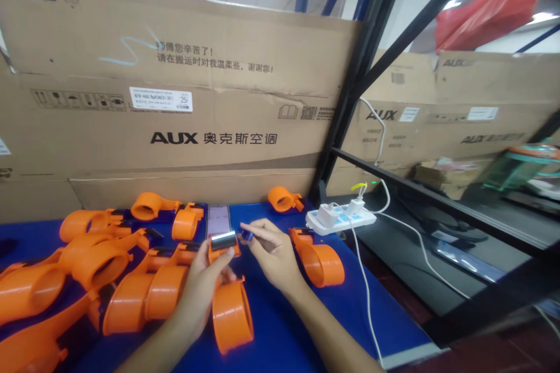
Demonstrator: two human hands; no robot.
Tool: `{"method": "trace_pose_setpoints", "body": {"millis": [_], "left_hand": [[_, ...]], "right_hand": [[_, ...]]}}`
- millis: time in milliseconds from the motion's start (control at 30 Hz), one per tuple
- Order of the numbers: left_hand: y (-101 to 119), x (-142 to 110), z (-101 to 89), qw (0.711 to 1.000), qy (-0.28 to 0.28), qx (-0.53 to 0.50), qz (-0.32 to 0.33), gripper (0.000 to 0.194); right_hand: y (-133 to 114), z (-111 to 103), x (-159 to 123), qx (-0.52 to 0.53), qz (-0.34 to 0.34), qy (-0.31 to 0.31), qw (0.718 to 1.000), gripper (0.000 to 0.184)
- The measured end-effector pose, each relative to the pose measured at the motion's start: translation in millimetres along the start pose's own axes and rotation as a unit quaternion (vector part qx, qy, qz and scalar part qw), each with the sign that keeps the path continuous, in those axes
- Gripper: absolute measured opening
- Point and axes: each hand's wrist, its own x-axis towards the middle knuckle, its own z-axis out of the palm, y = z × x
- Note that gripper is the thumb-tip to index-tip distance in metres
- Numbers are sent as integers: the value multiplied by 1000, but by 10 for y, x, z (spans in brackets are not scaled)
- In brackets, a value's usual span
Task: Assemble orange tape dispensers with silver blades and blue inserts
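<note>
My left hand (211,271) is wrapped around an orange tape dispenser (233,316), its round hub hanging below my fingers. The dispenser's head, with a toothed metal blade (223,239), points up and away from me. Just to the right, my right hand (273,250) pinches a small dark blue piece (246,235) between thumb and fingertips. That piece is close to the blade end; whether they touch I cannot tell. Behind the blade a phone (219,219) lies on the blue table.
Several more orange tape dispensers (100,262) crowd the left of the blue table (280,326). Another dispenser (324,264) lies right of my hand, one (283,199) farther back. A white power strip (341,219) with cables sits at the right edge, by a black rack post (345,122). A large carton (175,116) stands behind.
</note>
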Motion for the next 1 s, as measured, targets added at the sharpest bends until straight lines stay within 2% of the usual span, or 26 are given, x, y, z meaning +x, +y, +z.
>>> {"method": "trace_pose_setpoints", "body": {"millis": [133,233,367,567,833,1000], "left_hand": [[-7,9,-5,1000,-4,0,11,53],[-14,20,-13,1000,-5,12,24,50],[0,21,-18,999,1,28,31,51],[31,-6,-29,999,-3,44,28,54],[20,-22,-27,999,-17,47,17,48],[64,-38,7,1000,-13,4,-3,52]], "right_hand": [[4,64,-46,-25,17,6,1000,13],[5,84,-64,-49,13,-16,999,6],[-5,29,-35,-127,-43,-59,989,11],[-54,-88,15,-233,-100,-160,954,16],[-82,-113,-3,-240,-114,-179,947,17],[-100,-111,-13,-216,-79,-185,955,18]]}}
